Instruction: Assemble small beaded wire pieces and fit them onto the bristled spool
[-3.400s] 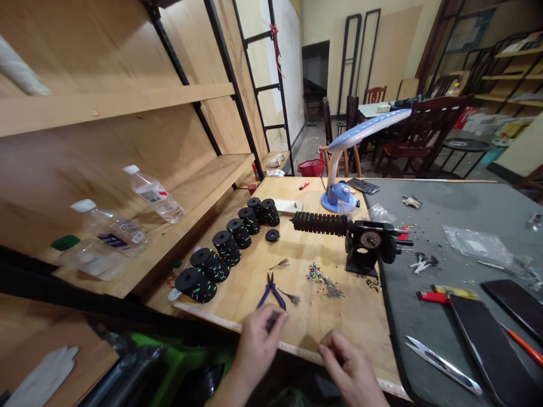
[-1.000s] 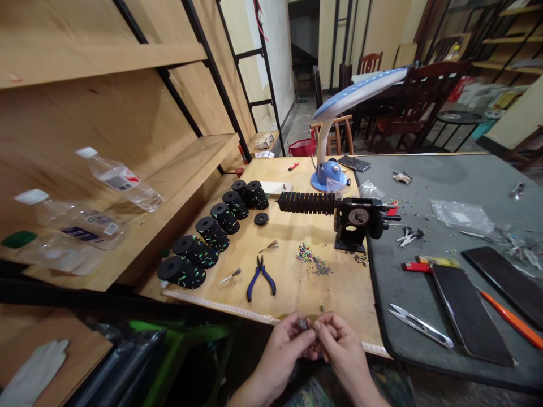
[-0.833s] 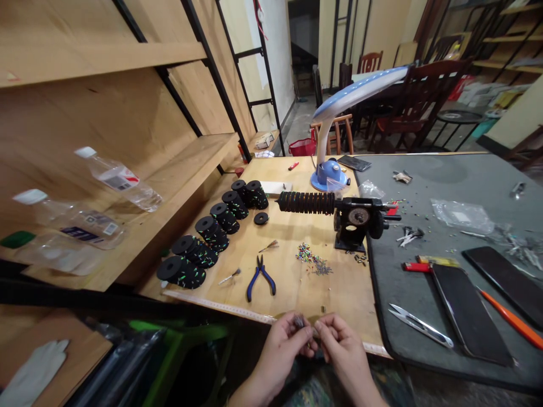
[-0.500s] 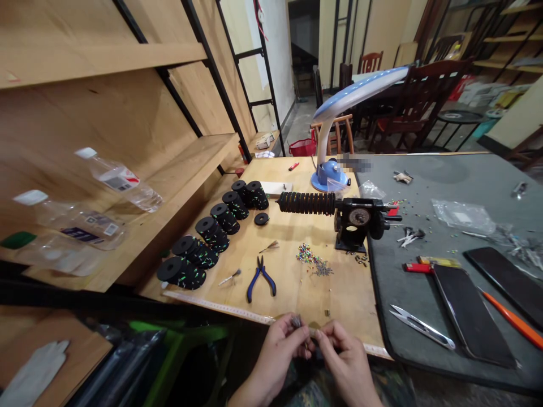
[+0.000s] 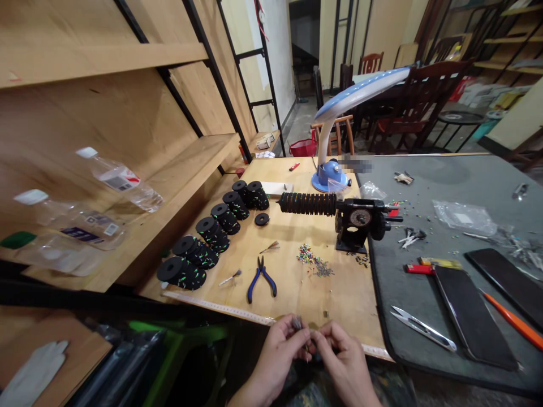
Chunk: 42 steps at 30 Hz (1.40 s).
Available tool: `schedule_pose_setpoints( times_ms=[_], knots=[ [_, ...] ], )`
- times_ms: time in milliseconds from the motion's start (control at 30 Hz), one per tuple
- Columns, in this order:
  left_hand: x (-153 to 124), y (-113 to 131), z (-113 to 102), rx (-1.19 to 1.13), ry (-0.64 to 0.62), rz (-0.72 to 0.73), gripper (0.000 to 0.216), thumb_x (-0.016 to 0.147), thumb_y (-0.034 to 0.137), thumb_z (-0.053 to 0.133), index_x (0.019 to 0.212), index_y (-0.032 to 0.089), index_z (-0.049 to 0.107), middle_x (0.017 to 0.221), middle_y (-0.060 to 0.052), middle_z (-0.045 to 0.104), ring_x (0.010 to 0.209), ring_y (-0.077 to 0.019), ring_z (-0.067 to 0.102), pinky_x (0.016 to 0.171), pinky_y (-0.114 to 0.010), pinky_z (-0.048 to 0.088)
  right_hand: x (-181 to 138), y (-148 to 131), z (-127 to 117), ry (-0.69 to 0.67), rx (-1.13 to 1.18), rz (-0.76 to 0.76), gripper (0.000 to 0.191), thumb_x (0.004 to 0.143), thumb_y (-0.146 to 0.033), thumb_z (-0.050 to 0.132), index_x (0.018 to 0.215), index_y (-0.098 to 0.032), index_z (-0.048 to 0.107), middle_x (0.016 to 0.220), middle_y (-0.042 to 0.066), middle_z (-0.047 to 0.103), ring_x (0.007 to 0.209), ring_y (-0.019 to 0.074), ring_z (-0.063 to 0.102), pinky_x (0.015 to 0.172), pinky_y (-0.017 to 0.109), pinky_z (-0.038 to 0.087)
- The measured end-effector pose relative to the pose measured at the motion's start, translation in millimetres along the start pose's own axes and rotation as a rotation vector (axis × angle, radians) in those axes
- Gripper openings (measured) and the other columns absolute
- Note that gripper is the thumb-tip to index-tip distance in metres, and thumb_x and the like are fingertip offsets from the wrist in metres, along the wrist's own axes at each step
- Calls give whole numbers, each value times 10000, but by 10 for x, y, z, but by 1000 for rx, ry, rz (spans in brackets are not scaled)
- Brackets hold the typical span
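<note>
- My left hand (image 5: 280, 353) is curled at the bench's near edge, its fingers closed on a grey tuft (image 5: 297, 323) that pokes up between thumb and forefinger, a thin tip showing below them
- My right hand (image 5: 345, 359) faces it, thumb and forefinger brought together right at the left fingertips; what they have hold of, if anything, is too small to tell
- Just beyond both hands, a small metal bit (image 5: 326, 314) lies on the bench (image 5: 297, 297)
- Past my left hand lie the blue pliers (image 5: 257, 278), jaws pointing away from me and handles spread
- One loose tuft (image 5: 230, 278) lies left of the pliers, another (image 5: 270, 247) just past their tips
- Farther out are the beads (image 5: 307, 253), many-coloured and heaped, with a pile of grey pieces (image 5: 324, 269) against their near side
- The black winder (image 5: 360, 217) stands at the right, its shaft pointing left and packed with dark discs
- On my left the black spools (image 5: 207, 230) stand in a row going away from me, a loose disc (image 5: 262, 219) near the far ones
- The snips (image 5: 424, 329) lie on the grey mat (image 5: 399, 288), well apart from my right hand
</note>
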<state>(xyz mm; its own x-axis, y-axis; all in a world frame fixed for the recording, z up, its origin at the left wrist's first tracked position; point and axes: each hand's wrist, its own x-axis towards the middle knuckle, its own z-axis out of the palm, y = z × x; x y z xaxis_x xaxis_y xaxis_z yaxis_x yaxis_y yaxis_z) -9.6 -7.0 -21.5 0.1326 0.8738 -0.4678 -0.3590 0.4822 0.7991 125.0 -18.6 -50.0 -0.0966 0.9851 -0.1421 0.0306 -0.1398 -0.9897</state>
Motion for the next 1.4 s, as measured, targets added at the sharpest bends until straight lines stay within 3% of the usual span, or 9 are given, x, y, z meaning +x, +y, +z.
schedule_pose_setpoints(
  times_ms=[733, 1400],
  knots=[
    [0, 1, 29, 173, 31, 69, 375, 648, 436, 796, 659, 151, 552, 604, 31, 564, 554, -111, 571, 475, -194, 490, 39, -99, 19, 42, 40, 29, 379, 836, -524, 582, 675, -181, 587, 554, 5, 624, 501, 146, 567, 490, 229, 420],
    [16, 19, 7, 86, 48, 57, 295, 693, 347, 772, 664, 152, 553, 583, 29, 581, 541, -110, 583, 473, -185, 474, 9, -132, 1, 44, -38, -31, 352, 852, -476, 581, 672, -176, 618, 591, 34, 668, 529, 155, 591, 517, 226, 442]
  ],
)
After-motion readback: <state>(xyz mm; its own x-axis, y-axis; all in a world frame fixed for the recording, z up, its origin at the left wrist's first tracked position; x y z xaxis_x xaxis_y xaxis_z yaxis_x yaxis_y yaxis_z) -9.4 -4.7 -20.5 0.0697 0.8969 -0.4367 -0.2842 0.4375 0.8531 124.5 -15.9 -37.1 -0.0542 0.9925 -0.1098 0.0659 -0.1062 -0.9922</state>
